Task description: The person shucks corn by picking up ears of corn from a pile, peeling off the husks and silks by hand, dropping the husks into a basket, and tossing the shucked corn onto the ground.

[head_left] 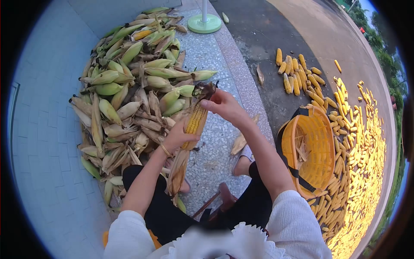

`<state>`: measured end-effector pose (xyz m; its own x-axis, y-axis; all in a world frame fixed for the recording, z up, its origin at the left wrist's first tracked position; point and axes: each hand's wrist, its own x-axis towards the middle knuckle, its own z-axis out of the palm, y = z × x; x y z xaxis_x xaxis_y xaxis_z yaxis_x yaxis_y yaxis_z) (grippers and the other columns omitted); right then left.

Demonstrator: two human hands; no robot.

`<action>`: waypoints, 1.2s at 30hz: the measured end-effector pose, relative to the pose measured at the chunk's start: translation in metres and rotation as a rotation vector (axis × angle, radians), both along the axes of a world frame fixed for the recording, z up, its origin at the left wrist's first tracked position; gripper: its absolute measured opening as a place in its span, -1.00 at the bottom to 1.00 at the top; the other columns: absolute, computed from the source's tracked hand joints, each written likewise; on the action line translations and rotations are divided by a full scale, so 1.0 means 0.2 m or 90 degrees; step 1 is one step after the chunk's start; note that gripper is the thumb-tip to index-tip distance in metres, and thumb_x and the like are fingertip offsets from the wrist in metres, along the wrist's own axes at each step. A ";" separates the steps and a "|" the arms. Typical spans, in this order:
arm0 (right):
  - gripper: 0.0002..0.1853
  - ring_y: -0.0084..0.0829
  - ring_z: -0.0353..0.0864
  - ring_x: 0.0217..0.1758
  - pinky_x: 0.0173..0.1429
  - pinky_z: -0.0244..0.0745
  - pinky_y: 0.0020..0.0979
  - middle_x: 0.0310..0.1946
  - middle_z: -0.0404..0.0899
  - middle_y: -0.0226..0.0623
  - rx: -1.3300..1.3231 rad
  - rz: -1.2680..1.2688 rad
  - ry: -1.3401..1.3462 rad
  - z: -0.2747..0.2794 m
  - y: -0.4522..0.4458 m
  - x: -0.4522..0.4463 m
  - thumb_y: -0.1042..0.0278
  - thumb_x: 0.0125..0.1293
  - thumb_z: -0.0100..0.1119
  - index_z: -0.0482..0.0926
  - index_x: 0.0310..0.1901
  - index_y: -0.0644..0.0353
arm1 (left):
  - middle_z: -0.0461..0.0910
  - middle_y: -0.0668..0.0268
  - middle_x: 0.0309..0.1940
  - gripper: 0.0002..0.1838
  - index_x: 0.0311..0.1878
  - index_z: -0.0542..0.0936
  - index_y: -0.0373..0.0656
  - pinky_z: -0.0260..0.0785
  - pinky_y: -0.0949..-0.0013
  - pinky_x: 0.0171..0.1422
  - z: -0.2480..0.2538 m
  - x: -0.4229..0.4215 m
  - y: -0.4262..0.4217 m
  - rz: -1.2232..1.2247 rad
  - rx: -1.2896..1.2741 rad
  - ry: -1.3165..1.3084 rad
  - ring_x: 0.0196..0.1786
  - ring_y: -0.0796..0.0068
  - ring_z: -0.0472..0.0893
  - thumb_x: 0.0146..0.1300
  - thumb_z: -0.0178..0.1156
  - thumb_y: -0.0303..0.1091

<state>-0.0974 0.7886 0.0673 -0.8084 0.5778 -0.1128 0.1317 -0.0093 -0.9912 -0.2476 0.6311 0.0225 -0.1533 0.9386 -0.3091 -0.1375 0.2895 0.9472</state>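
A partly husked corn cob [196,120] is held upright between my two hands, its yellow kernels showing and dry husk hanging below. My left hand [177,137] is wrapped round its lower part. At the top, my right hand [220,103] pinches the dark, dry husk tip [203,90]. Close by on the left lies a big pile of unhusked corn [129,95], green and brown. The far side of the cob is hidden.
An orange basket [317,146] with some husk inside stands at the right. Beyond it, husked yellow cobs [366,172] cover the ground. A green round stand base [204,23] is at the top, and a tiled wall [43,129] runs along the left.
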 end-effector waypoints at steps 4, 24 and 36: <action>-0.66 -0.60 0.49 -0.41 -0.27 0.43 -0.48 -0.52 0.54 -0.35 0.032 -0.071 -0.031 0.03 -0.03 -0.01 0.16 0.24 0.20 0.60 -0.20 0.36 | 0.49 0.36 -0.18 -0.18 0.23 0.27 -0.23 0.35 0.47 -0.03 -0.03 0.05 0.00 -0.069 0.038 0.054 -0.14 0.59 0.48 -0.16 0.42 -0.43; -0.71 0.07 0.57 -0.33 -0.24 0.44 -0.06 -0.45 0.58 0.07 0.188 -0.145 -0.366 -0.51 -0.18 -0.10 0.19 0.22 0.05 0.60 -0.39 0.27 | 0.49 0.34 -0.19 -0.54 0.08 0.38 -0.21 0.48 0.45 -0.12 0.01 -0.05 0.04 0.202 0.109 -0.377 -0.22 0.55 0.55 0.15 0.28 -0.35; -0.71 -0.60 0.35 -0.59 -0.44 0.26 -0.56 -0.71 0.29 -0.49 -0.427 -0.038 0.234 -0.06 -0.33 -0.20 0.29 0.43 -0.10 0.46 -0.42 0.25 | 0.58 0.16 -0.30 -0.49 -0.12 0.46 -0.23 0.54 0.23 -0.14 -0.12 -0.34 0.10 0.310 0.034 -0.506 -0.29 0.28 0.62 0.12 0.26 0.04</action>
